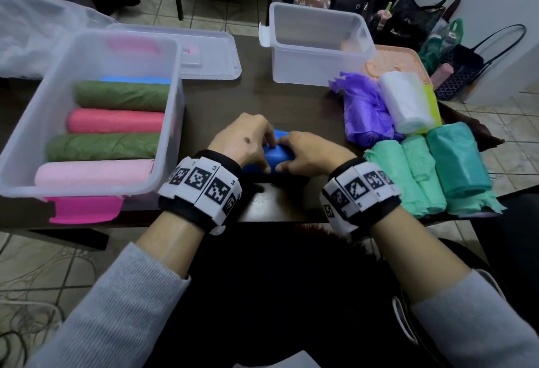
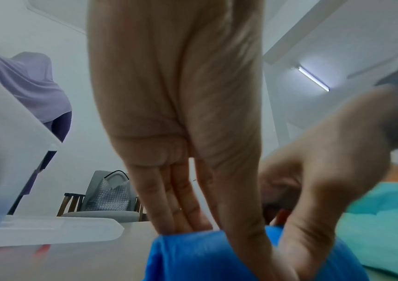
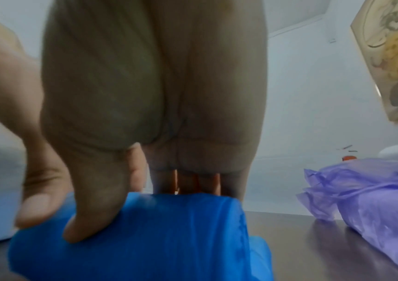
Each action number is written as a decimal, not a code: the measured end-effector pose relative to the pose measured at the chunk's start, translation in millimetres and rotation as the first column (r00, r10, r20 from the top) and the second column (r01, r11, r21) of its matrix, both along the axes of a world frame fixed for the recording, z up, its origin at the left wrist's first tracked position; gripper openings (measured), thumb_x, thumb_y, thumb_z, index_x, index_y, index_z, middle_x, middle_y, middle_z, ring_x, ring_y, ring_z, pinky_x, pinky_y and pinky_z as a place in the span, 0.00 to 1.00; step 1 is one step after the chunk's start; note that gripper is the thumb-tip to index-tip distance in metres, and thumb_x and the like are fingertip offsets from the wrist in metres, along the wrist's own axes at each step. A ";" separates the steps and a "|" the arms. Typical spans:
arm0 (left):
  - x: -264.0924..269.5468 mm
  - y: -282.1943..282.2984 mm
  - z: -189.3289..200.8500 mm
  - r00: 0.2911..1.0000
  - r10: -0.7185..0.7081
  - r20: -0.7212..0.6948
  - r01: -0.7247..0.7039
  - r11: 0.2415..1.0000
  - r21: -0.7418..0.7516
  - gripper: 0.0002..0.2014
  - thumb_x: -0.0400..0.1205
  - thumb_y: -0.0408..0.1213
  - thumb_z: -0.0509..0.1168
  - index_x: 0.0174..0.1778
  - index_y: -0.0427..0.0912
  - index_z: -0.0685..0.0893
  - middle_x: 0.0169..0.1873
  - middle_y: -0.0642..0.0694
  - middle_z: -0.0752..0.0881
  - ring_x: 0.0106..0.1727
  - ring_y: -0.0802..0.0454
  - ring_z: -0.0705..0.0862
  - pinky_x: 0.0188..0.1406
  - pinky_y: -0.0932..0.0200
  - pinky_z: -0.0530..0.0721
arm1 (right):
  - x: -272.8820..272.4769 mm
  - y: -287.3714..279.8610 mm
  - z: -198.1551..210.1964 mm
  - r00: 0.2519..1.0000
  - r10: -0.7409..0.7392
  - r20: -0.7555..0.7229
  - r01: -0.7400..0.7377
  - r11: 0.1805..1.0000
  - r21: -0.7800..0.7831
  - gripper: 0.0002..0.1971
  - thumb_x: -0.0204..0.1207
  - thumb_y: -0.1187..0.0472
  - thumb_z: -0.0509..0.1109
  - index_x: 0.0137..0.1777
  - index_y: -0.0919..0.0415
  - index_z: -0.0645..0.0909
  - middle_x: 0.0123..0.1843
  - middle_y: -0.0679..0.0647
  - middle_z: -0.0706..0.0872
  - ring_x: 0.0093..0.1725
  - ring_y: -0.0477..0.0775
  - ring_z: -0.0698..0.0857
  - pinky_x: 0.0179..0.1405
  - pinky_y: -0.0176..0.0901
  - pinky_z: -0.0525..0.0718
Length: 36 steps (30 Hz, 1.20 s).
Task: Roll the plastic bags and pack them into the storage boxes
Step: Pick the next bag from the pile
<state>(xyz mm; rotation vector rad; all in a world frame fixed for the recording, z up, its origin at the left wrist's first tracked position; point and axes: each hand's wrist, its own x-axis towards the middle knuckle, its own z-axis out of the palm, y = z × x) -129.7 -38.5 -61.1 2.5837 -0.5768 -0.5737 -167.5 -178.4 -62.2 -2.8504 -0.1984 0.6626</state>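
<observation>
Both hands, left hand (image 1: 244, 140) and right hand (image 1: 309, 152), have their fingers (image 3: 92, 209) curled around the blue bag roll (image 1: 277, 155) on the bench (image 1: 291, 105).

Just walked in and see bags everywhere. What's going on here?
A person is rolling a blue bag on the table with both hands, left hand and right hand gripping it. The left box already holds several rolls; the far box looks empty. More bags wait at right.

Two storage boxes (image 1: 87, 111) (image 1: 318, 46) are being counted, five rolls in the left one, one blue bag (image 1: 277, 154) under two hands, and five bundles at right.
</observation>
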 end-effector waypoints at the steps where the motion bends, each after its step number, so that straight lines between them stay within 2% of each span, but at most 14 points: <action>1: -0.3 0.2 -2.1 1.000 0.002 0.004 -0.002 1.000 -0.004 0.26 0.61 0.35 0.83 0.55 0.48 0.87 0.48 0.49 0.82 0.52 0.48 0.83 0.56 0.48 0.84 | 4.5 -2.3 2.2 0.999 -0.001 -0.040 0.001 1.000 0.006 0.22 0.76 0.52 0.68 0.69 0.57 0.75 0.63 0.56 0.80 0.58 0.54 0.79 0.52 0.40 0.72; 5: 4.5 1.4 -5.9 1.000 -0.002 0.011 0.002 1.000 -0.024 0.28 0.64 0.31 0.80 0.60 0.48 0.85 0.57 0.46 0.85 0.58 0.47 0.83 0.56 0.54 0.82 | 23.8 -13.2 6.6 0.981 -0.070 -0.183 0.079 0.996 0.041 0.26 0.74 0.45 0.71 0.68 0.54 0.74 0.65 0.50 0.80 0.59 0.50 0.79 0.63 0.43 0.75; 8: 9.6 2.1 -2.2 0.999 -0.019 -0.026 0.018 1.000 -0.022 0.27 0.64 0.31 0.80 0.61 0.47 0.86 0.56 0.46 0.86 0.57 0.48 0.84 0.58 0.53 0.82 | 33.8 -19.1 8.4 0.970 -0.108 -0.220 0.120 0.992 0.044 0.36 0.63 0.40 0.78 0.69 0.54 0.73 0.65 0.50 0.79 0.62 0.49 0.78 0.64 0.41 0.75; 11: 12.7 1.4 -0.8 0.999 -0.024 -0.039 0.023 1.000 -0.015 0.28 0.64 0.30 0.80 0.61 0.47 0.86 0.56 0.45 0.87 0.57 0.48 0.84 0.60 0.51 0.82 | 37.0 -20.6 6.8 0.966 -0.143 -0.214 0.149 0.989 0.015 0.49 0.56 0.39 0.81 0.75 0.55 0.64 0.69 0.49 0.74 0.66 0.51 0.75 0.67 0.43 0.73; 14: 14.6 -0.2 -0.4 0.999 -0.027 -0.046 0.026 1.000 -0.009 0.28 0.64 0.30 0.80 0.61 0.46 0.86 0.56 0.45 0.87 0.57 0.47 0.84 0.60 0.49 0.83 | 37.4 -16.5 2.8 0.953 -0.154 -0.260 0.139 0.987 -0.074 0.54 0.51 0.35 0.81 0.75 0.54 0.63 0.63 0.46 0.74 0.61 0.51 0.76 0.62 0.44 0.75; 16: 15.6 -1.0 -1.1 0.998 -0.029 -0.047 0.029 1.000 -0.006 0.28 0.64 0.29 0.80 0.61 0.47 0.86 0.57 0.45 0.87 0.57 0.47 0.84 0.60 0.49 0.83 | 38.1 -15.1 0.2 0.953 -0.144 -0.267 0.124 0.988 -0.091 0.49 0.48 0.33 0.81 0.68 0.55 0.70 0.59 0.47 0.79 0.55 0.52 0.80 0.59 0.47 0.79; 18: 15.7 -0.5 -1.8 0.998 -0.027 -0.049 0.027 1.000 -0.004 0.27 0.64 0.29 0.80 0.61 0.48 0.86 0.57 0.45 0.87 0.57 0.47 0.84 0.59 0.48 0.83 | 37.2 -12.9 -1.3 0.952 -0.128 -0.278 0.110 0.991 -0.081 0.38 0.49 0.33 0.81 0.55 0.54 0.76 0.53 0.49 0.82 0.48 0.51 0.81 0.49 0.45 0.81; 20: 16.1 0.2 -2.8 0.998 -0.023 -0.052 0.023 1.000 -0.004 0.27 0.65 0.29 0.79 0.61 0.48 0.86 0.57 0.46 0.86 0.58 0.48 0.84 0.60 0.47 0.83 | 33.4 -10.7 -2.5 0.961 -0.102 -0.259 0.085 0.994 -0.076 0.35 0.50 0.32 0.80 0.50 0.53 0.73 0.51 0.49 0.80 0.46 0.51 0.80 0.44 0.44 0.77; 22: 16.4 0.5 -3.6 0.998 -0.026 -0.050 0.026 1.000 0.000 0.27 0.66 0.30 0.79 0.62 0.48 0.85 0.58 0.47 0.86 0.59 0.48 0.84 0.60 0.47 0.82 | 27.2 -10.3 -4.5 0.982 -0.070 -0.177 0.061 0.997 -0.056 0.35 0.54 0.33 0.80 0.52 0.52 0.69 0.52 0.50 0.76 0.48 0.52 0.77 0.45 0.44 0.74; 25: 16.7 1.9 -2.5 0.999 -0.037 -0.040 0.037 0.999 0.003 0.27 0.68 0.30 0.78 0.63 0.49 0.85 0.59 0.48 0.86 0.59 0.48 0.83 0.61 0.47 0.82 | 13.9 -9.4 -8.2 0.997 -0.049 -0.061 0.048 0.999 -0.009 0.31 0.62 0.37 0.77 0.54 0.56 0.69 0.54 0.52 0.77 0.49 0.52 0.75 0.46 0.41 0.69; 30: 14.1 3.5 -1.9 0.998 -0.051 -0.036 0.051 0.999 0.008 0.26 0.70 0.31 0.77 0.63 0.51 0.85 0.60 0.47 0.85 0.59 0.48 0.83 0.61 0.48 0.81 | -9.7 -3.3 -26.5 0.989 -0.082 0.121 0.087 0.996 -0.036 0.40 0.67 0.31 0.69 0.66 0.64 0.71 0.60 0.60 0.74 0.61 0.60 0.75 0.62 0.51 0.76; 32: 12.9 4.9 -2.2 0.997 -0.061 -0.037 0.062 0.998 0.000 0.25 0.70 0.31 0.76 0.64 0.51 0.84 0.60 0.47 0.85 0.60 0.48 0.83 0.62 0.47 0.81 | -13.6 -1.5 -30.4 0.983 -0.091 0.162 0.095 0.995 -0.018 0.39 0.68 0.32 0.68 0.66 0.64 0.71 0.60 0.60 0.73 0.60 0.61 0.76 0.60 0.51 0.77; 36: 12.0 7.8 -0.2 0.998 -0.065 -0.028 0.064 0.997 -0.036 0.25 0.70 0.31 0.76 0.64 0.48 0.85 0.59 0.47 0.86 0.59 0.49 0.83 0.62 0.49 0.81 | -14.9 -2.8 -31.9 0.978 -0.088 0.191 0.084 0.996 0.029 0.33 0.69 0.33 0.68 0.59 0.61 0.72 0.56 0.58 0.76 0.54 0.60 0.79 0.48 0.47 0.74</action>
